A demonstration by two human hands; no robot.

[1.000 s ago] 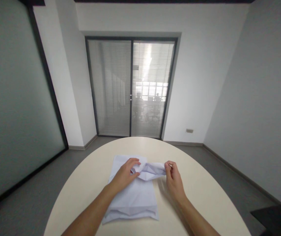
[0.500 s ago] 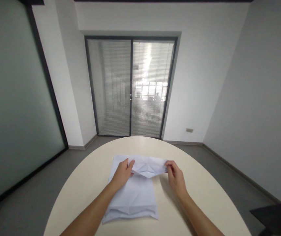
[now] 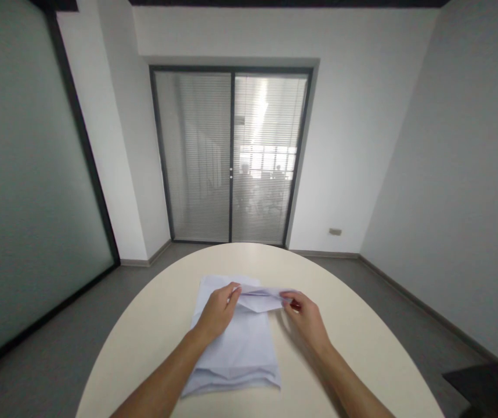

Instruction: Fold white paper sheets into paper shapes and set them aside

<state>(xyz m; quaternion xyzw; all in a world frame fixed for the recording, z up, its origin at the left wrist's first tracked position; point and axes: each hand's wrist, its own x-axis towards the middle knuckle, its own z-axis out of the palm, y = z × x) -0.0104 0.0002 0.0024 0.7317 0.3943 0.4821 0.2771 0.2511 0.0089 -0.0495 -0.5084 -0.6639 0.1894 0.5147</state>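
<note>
- Folded paper (image 3: 260, 301): white, creased, taken as the centre of the dial; held between both hands above the far part of the paper underneath. Both ends are partly covered by fingers; layer count and any contact beneath cannot be determined.
- Left hand (image 3: 216, 312), 9 o'clock: thumb and fingers closed in a pinch on the paper's near-left end.
- Right hand (image 3: 307, 324), 4 o'clock: fingertips drawn together on the opposite end, with a small gap behind them.
- Lying paper (image 3: 235, 351), 7 o'clock: flat on the bench, near edge folded and rumpled; partly obscured by the left hand. Whether one sheet or several cannot be told.
- Bench (image 3: 353, 360): pale, rounded; near side cut off by the frame.
- Wall plate (image 3: 335, 231), 2 o'clock: markings too small to read.
- Blinds (image 3: 231, 157), 12 o'clock: shapes behind them indistinct.
- Dark object (image 3: 490, 383), between 3 and 4 o'clock: cropped, unidentifiable.
</note>
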